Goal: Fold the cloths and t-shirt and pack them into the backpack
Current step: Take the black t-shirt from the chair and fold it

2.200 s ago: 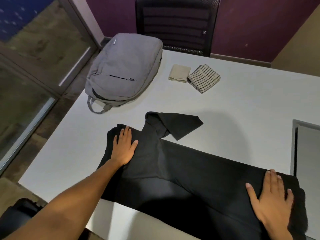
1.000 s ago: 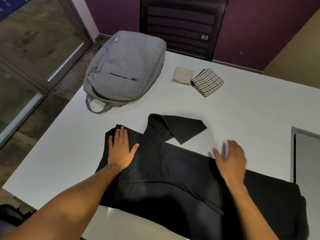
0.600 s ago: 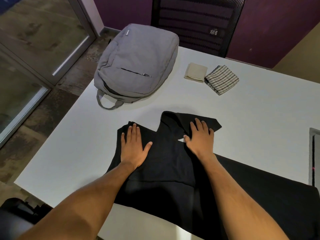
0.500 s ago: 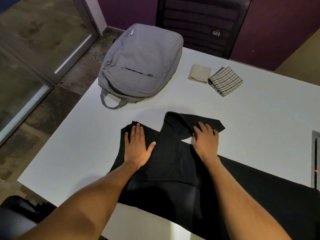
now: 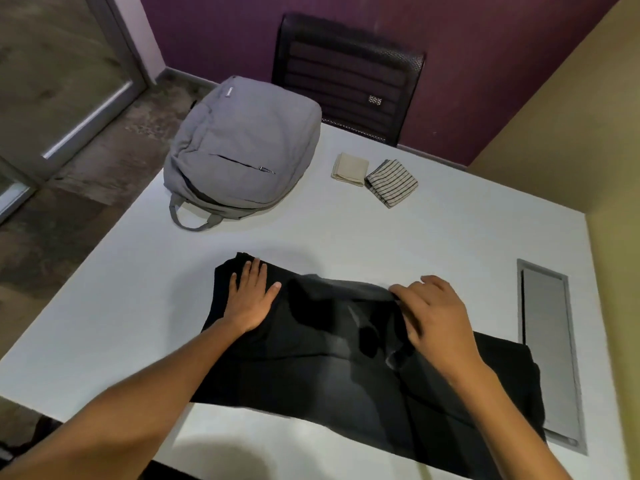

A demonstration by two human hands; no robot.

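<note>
Two hands are on the black t-shirt [image 5: 311,362], which lies spread across the near edge of the white table [image 5: 450,244] w/ its hem end trailing off toward the right. Left hand [image 5: 251,297] lies flat, fingers straight and together, pressing the shoulder end down. Right hand [image 5: 433,317] has its fingers curled, pinching the sleeve [image 5: 346,289] fabric — the sleeve looks folded in over the body, its edge lifted a little at the pinch.

Step in hand, as I read it: tucking the sleeve in so the shirt becomes a straight strip. To do it well, keep the left palm as the anchor so the shoulder doesn't creep, lay the sleeve edge parallel to the long side, then let go and smooth outward w/ a flat palm. Cotton like this prob. bunches under the fold — press creases out before the next fold, else the bundle ends up lumpy.

Beige cloth [image 5: 349,168] and striped cloth [image 5: 391,183] sit folded, just beside each other, at the far side. Grey backpack [image 5: 242,154] lies flat far left, apparently zipped; nothing is packed yet. Approx. halfway through the folding, packing all to come. Risk: the part overhanging the near edge may drag the shirt off-line when it's folded lengthwise
</note>
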